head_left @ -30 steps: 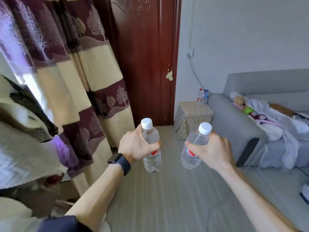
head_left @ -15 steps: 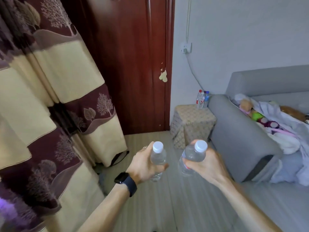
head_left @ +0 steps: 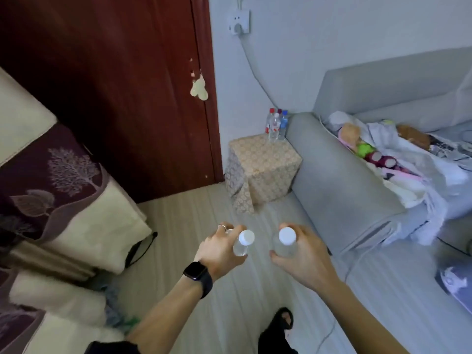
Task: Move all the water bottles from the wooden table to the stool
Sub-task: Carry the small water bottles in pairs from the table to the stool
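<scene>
Head view: left hand (head_left: pixel 219 251) and right hand (head_left: pixel 304 259) curl round bottles (head_left: pixel 246 237) (head_left: pixel 287 236), labels hidden.

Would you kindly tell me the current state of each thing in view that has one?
Left hand: grips clear white-capped plastic bottle, capped.
Right hand: grips second clear white-capped bottle, capped.
Patterned cloth-covered stool: bears upright capped bottles.
Dark red wooden door: shut.
White wall socket: plug in.
</scene>
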A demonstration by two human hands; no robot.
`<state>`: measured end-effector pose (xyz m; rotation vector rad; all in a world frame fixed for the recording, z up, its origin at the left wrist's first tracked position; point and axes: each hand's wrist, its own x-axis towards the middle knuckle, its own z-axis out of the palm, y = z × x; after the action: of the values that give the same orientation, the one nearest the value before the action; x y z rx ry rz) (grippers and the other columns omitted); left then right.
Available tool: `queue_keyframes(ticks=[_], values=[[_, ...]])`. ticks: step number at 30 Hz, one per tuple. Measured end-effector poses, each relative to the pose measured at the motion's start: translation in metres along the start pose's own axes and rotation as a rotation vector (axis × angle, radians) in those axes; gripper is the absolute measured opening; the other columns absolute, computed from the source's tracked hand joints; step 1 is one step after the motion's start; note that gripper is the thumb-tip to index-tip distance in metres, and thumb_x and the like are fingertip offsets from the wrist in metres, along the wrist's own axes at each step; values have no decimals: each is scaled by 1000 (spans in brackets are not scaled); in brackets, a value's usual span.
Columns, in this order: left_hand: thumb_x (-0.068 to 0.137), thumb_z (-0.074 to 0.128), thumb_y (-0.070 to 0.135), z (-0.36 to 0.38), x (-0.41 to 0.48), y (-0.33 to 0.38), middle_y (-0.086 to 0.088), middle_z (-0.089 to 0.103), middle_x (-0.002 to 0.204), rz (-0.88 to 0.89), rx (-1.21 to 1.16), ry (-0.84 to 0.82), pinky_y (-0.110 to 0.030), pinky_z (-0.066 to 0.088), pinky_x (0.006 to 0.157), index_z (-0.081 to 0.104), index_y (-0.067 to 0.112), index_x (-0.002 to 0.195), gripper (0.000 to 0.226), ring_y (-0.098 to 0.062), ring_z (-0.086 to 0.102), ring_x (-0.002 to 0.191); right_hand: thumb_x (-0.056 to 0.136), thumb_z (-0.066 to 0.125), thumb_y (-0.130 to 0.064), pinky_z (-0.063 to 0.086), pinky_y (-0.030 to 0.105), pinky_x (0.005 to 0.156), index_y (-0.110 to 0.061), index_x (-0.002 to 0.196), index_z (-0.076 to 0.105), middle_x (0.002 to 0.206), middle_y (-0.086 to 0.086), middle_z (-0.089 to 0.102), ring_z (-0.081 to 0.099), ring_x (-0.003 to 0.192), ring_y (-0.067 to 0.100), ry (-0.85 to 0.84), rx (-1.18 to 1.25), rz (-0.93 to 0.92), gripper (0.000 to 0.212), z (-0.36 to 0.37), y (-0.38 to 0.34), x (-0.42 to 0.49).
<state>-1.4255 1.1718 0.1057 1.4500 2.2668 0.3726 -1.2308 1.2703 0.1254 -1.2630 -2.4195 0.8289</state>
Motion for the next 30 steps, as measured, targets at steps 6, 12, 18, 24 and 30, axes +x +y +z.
queue_keyframes(ticks=[6, 12, 18, 24, 30], values=[[77, 69, 48, 24, 124, 28, 9, 43, 124, -4, -119, -33, -30, 50, 86, 43, 46, 120, 50, -25, 59, 100, 65, 75, -47, 46, 20, 76, -35, 109, 56, 113, -19, 51, 59, 89, 8, -54, 32, -11, 49, 1, 71, 98], [70, 77, 44, 32, 237, 70, 10, 47, 101, -42, -277, -15, -31, 50, 83, 50, 39, 110, 48, -18, 51, 101, 69, 77, -44, 53, 26, 69, -32, 111, 58, 114, -15, 52, 61, 83, 11, -128, 34, -13, 48, -17, 134, 198], [70, 85, 39, 37, 331, 97, 8, 49, 103, -110, -366, 7, -21, 42, 78, 55, 29, 118, 57, -14, 53, 91, 71, 72, -44, 55, 36, 71, -31, 111, 56, 116, -10, 55, 63, 83, 16, -210, -26, 12, 45, -32, 177, 296], [72, 78, 27, 51, 437, 100, 0, 51, 105, -117, -376, -24, -10, 35, 66, 58, 22, 111, 44, -16, 50, 91, 73, 77, -44, 51, 32, 72, -30, 111, 58, 120, -11, 57, 64, 87, 19, -226, -2, 48, 45, -36, 212, 403], [72, 76, 40, 63, 547, 89, 0, 51, 106, -154, -359, -82, -28, 45, 83, 50, 32, 121, 56, -21, 47, 103, 68, 77, -55, 53, 33, 78, -40, 112, 54, 119, -22, 54, 63, 93, 10, -251, 22, 68, 51, -43, 240, 505]])
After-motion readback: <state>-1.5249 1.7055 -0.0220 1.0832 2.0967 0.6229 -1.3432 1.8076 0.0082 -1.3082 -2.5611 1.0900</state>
